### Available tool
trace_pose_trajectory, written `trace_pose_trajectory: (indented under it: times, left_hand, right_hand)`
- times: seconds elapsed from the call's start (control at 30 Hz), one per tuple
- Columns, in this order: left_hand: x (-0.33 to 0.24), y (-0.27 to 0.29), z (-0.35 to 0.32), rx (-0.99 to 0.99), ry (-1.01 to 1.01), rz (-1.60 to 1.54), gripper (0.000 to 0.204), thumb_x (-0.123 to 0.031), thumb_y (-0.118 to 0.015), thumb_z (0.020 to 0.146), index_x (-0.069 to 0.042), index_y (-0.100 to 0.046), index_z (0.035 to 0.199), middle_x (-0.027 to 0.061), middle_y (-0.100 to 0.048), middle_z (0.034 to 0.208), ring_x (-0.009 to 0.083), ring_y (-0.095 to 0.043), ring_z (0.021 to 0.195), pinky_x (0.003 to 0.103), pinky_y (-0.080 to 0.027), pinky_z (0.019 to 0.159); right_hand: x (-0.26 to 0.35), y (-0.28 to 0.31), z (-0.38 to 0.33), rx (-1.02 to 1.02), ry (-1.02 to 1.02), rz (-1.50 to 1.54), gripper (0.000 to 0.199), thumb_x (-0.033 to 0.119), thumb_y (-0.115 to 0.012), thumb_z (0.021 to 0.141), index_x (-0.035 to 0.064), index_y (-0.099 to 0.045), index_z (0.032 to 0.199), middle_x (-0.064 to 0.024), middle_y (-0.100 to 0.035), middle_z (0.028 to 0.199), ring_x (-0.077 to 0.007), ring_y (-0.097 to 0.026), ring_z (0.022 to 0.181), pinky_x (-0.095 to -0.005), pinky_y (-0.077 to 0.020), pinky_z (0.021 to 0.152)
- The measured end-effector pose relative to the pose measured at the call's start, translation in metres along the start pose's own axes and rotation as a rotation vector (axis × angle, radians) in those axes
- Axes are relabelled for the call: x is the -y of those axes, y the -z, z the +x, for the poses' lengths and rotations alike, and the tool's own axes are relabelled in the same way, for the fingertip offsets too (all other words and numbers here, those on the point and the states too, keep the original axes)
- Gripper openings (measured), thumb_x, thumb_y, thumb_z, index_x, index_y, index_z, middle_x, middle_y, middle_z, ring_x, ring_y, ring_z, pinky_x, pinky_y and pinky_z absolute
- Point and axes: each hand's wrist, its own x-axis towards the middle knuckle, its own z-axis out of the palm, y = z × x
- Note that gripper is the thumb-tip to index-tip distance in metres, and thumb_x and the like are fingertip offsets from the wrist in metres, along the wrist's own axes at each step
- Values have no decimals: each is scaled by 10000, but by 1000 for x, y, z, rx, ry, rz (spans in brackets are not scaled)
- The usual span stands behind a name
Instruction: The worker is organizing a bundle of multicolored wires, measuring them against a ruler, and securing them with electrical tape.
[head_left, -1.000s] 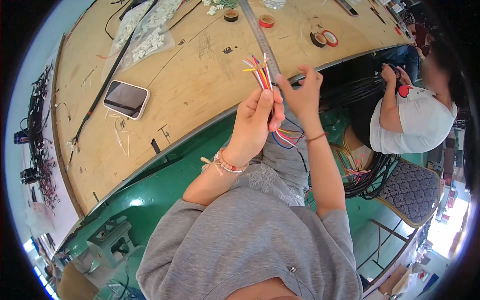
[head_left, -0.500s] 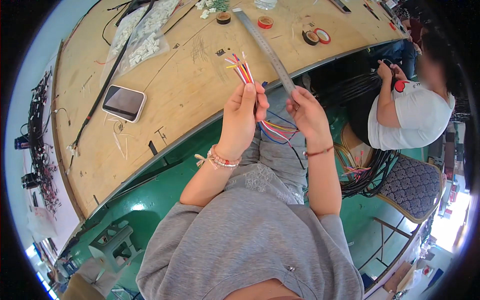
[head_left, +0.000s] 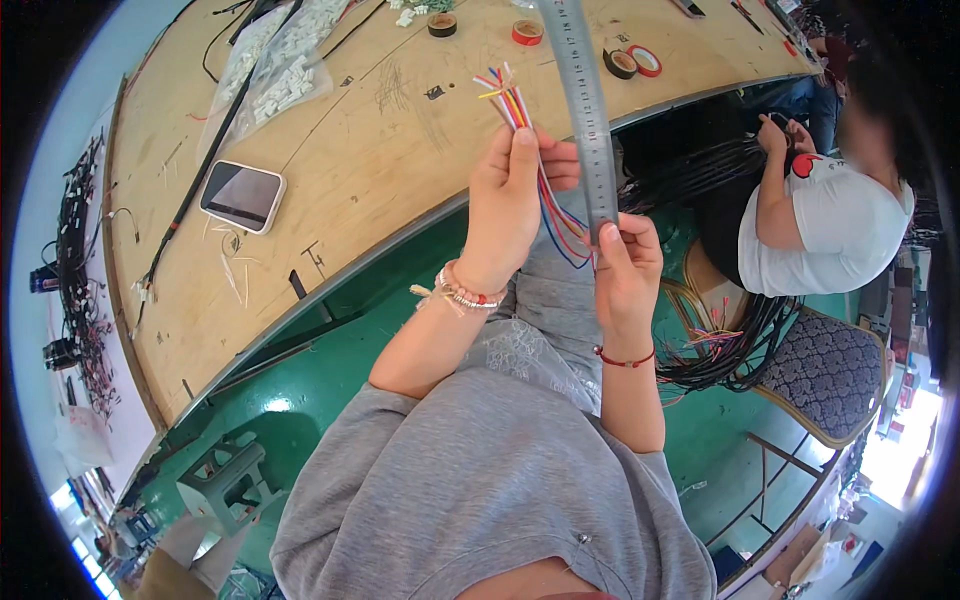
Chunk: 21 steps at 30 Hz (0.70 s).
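My left hand [head_left: 510,195] is closed on a bundle of thin coloured wires [head_left: 511,103], red, white, blue, yellow and others, whose tips fan out above the thumb. Below the hand the wires hang down and curve toward my right hand [head_left: 628,272]. That hand pinches the lower end of a steel ruler [head_left: 583,110] between thumb and fingers. The ruler stands nearly upright beside the wires, its marked face toward me. The wires' lower part passes close to the ruler's end; whether my right fingers also grip them I cannot tell.
On the wooden table [head_left: 380,150] lie a phone [head_left: 242,197], tape rolls [head_left: 527,33], bags of white connectors [head_left: 285,85] and a black cable [head_left: 205,150]. At right a person in a white shirt [head_left: 815,225] handles black cables. A patterned chair [head_left: 825,360] holds more cables [head_left: 740,355].
The ruler has swung from leaning left to nearly upright and moved closer to the wires. My left hand has risen and shifted right with the bundle; my right hand has moved slightly lower.
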Motion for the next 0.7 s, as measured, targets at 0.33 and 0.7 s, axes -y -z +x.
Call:
trace_pose_trajectory:
  times: [0.33,0.7]
  left_hand:
    - [2,-14,3,126,-81,4,289,-254,-346,949,3,-475,978,136,-612,846,186,-617,761,296,-516,688]
    - [2,-13,8,89,-75,-67,296,-267,-356,947,2,-478,967,122,-615,836,177,-621,755,278,-511,678]
  right_hand:
    - [0,4,-2,-9,47,-169,100,25,-553,834,9,-540,932,-69,-602,842,-114,-557,730,-241,-444,709]
    - [-3,13,-5,-44,76,-246,123,57,-618,804,20,-564,908,-3,-578,804,-45,-503,705,-169,-385,630]
